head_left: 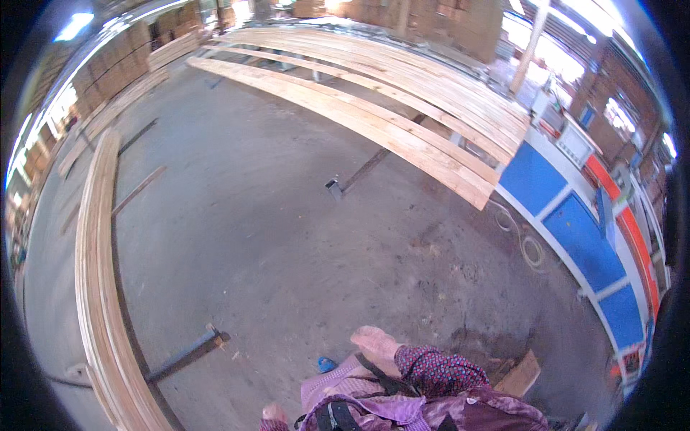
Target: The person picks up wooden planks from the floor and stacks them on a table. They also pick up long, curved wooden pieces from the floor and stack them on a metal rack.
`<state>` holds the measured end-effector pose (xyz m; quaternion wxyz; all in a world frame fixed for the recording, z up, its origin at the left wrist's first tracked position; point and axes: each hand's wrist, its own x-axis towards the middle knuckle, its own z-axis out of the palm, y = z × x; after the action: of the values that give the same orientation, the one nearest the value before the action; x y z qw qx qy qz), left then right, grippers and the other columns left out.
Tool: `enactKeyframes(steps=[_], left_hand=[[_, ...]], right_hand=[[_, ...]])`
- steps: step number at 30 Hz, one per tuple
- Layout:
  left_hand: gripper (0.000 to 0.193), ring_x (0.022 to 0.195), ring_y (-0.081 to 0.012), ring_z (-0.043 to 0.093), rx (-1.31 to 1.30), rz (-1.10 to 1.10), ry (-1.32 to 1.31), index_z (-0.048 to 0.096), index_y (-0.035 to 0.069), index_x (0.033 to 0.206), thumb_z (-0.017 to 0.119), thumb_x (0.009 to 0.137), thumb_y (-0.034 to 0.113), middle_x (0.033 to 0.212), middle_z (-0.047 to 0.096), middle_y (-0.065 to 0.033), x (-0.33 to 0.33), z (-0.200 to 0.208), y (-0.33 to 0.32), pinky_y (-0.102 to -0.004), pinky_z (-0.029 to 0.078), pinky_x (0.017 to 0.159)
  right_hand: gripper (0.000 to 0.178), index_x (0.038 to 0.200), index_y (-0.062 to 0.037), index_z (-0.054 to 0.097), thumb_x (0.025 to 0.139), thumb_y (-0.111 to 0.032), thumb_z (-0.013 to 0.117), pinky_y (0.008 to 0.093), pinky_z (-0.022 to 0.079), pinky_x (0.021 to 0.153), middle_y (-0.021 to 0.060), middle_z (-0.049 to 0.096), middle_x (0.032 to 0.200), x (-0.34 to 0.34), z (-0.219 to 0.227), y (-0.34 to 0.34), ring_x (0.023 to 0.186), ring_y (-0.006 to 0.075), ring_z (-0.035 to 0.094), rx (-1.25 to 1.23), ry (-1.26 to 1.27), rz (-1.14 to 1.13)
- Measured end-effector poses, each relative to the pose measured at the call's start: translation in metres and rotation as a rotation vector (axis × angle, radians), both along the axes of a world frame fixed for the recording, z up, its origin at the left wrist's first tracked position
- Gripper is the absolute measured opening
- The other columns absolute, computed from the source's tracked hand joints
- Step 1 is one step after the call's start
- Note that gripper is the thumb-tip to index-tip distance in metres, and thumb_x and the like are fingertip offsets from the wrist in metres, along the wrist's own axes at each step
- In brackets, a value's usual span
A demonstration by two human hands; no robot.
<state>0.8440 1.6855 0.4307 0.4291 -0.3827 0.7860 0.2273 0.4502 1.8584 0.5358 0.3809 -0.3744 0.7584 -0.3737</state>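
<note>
In front of my body, over the grey floor (273, 215), is my right hand (375, 343), with a dark patterned cuff at its wrist. Nothing shows in it, but blur hides how its fingers are set. Only a small part of my left hand (273, 412) appears at the lower edge, and its fingers cannot be made out. Neither hand touches any of the lumber. A small blue thing (326, 364) shows beside my purple clothing, too blurred to name.
Long boards (402, 75) lie side by side on a raised rack ahead. A narrow stack of planks (97, 266) runs along the left on metal supports (188, 352). A blue and white machine (582, 237) stands right, with a coiled hose (532, 251) beside it. A wood piece (520, 375) lies near my right side.
</note>
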Motion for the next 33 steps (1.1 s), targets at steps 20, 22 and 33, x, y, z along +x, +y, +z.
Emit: enactKeyframes(steps=[20,22,33], left_hand=[[0.015,0.075,-0.0271,0.066,-0.112,-0.155,0.261,0.066,0.009,0.082,0.057,0.074,0.018,0.08,0.066,-0.0107,-0.238,0.005,-0.359,-0.0405,0.052,0.058],[0.015,0.075,-0.0274,0.066,-0.124,-0.054,0.212,0.066,0.009,0.082,0.058,0.074,0.018,0.08,0.066,-0.0108,-0.254,0.002,-0.385,-0.0403,0.053,0.059],[0.015,0.077,-0.029,0.066,-0.271,0.015,0.118,0.067,0.011,0.083,0.058,0.076,0.02,0.081,0.067,-0.0113,-0.342,0.013,-0.612,-0.0392,0.053,0.062]], right_hand=[[0.055,0.112,-0.0001,0.056,0.082,-0.046,0.05,0.0386,0.04,0.092,0.019,0.057,0.114,-0.188,0.02,-0.397,0.11,0.0319,0.052,0.165,-0.016,-0.145],[0.055,0.117,-0.0005,0.053,0.086,-0.046,0.047,0.0382,0.035,0.098,0.0194,0.053,0.121,-0.207,0.015,-0.454,0.116,0.0315,0.048,0.048,0.249,0.05],[0.044,0.107,-0.0025,0.058,0.081,-0.038,0.052,0.0408,0.041,0.091,0.0208,0.056,0.113,-0.299,0.026,-0.643,0.108,0.0359,0.051,0.188,0.167,-0.185]])
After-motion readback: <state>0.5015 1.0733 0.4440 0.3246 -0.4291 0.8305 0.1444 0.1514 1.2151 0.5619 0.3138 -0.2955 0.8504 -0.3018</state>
